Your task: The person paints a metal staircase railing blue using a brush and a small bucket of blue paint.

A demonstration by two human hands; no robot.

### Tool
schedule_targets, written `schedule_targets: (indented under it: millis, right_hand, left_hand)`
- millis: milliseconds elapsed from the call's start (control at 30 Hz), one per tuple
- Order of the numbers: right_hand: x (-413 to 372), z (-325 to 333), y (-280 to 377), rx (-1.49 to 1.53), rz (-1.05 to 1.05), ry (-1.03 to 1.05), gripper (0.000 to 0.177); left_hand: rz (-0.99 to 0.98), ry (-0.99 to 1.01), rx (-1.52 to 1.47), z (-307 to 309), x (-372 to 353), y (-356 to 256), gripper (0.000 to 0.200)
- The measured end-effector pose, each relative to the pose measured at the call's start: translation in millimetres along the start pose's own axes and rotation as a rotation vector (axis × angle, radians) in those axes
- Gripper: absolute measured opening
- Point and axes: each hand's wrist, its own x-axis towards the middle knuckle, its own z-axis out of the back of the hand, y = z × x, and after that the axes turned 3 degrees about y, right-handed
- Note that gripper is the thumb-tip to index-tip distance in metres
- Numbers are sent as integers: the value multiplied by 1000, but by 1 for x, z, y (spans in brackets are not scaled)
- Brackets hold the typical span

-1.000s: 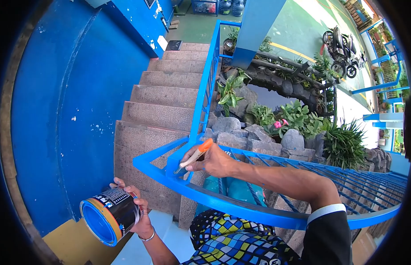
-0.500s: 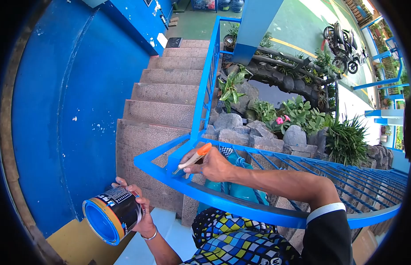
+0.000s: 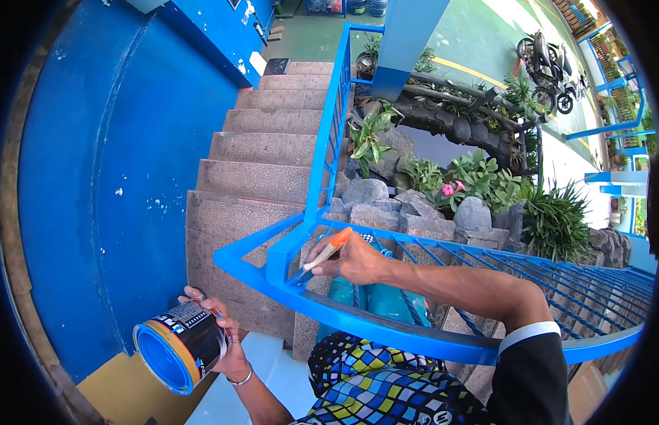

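My right hand is closed round a paintbrush with a pale handle and an orange end. The brush's tip points down and left onto the blue metal railing, close to a short upright post. Lower left, my left hand grips a black paint can with an orange band. The can is tilted so that its open end, coated in blue, faces left and down. Part of the bristles is hidden against the railing.
Tiled stairs run up the frame beside a blue wall. Beyond the railing lie rocks, plants and a small pond. A motorcycle stands at the upper right.
My right hand and the paintbrush have shifted slightly right along the railing, away from the short post. My left hand and the can are almost unmoved.
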Motion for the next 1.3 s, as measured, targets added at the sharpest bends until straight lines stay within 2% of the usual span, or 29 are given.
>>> schedule_targets:
  millis: [133, 233, 333, 433, 533, 633, 733, 900, 1033, 1133, 1233, 1300]
  right_hand:
    - [4, -1, -4, 50, -5, -8, 19]
    - [6, -6, -1, 42, 31, 33, 21]
    - [6, 6, -18, 109, -63, 33, 21]
    - [4, 13, -23, 4, -95, -3, 25]
    - [6, 3, -8, 34, -63, -19, 22]
    - [9, -2, -3, 77, -8, 55, 24]
    - [-11, 18, 15, -80, -93, 160, 28]
    - [-32, 65, 32, 46, -130, 319, 31]
    - [-4, 49, 34, 164, 7, 115, 28]
    - [15, 18, 18, 198, 30, 119, 28]
    - [12, 5, 6, 65, 44, 123, 31]
    - [-6, 14, 12, 23, -49, 190, 31]
  left_hand:
    - [-2, 2, -33, 2, 1, 2, 71]
    - [11, 29, -18, -1, 2, 6, 64]
    - [11, 39, -11, -2, 3, 7, 65]
    - [24, 42, -11, -1, 4, 7, 64]
    - [20, 30, -24, 0, 3, 8, 64]
    - [21, 34, -13, 0, 2, 7, 64]
    - [21, 36, -11, -1, 2, 7, 64]
    - [16, 51, 7, 6, 1, 1, 66]
    - [7, 17, -15, 6, 1, 3, 72]
    - [-10, -2, -18, 4, 1, 6, 73]
    - [15, 15, -13, 1, 4, 9, 74]
    - [22, 16, -9, 1, 6, 9, 75]
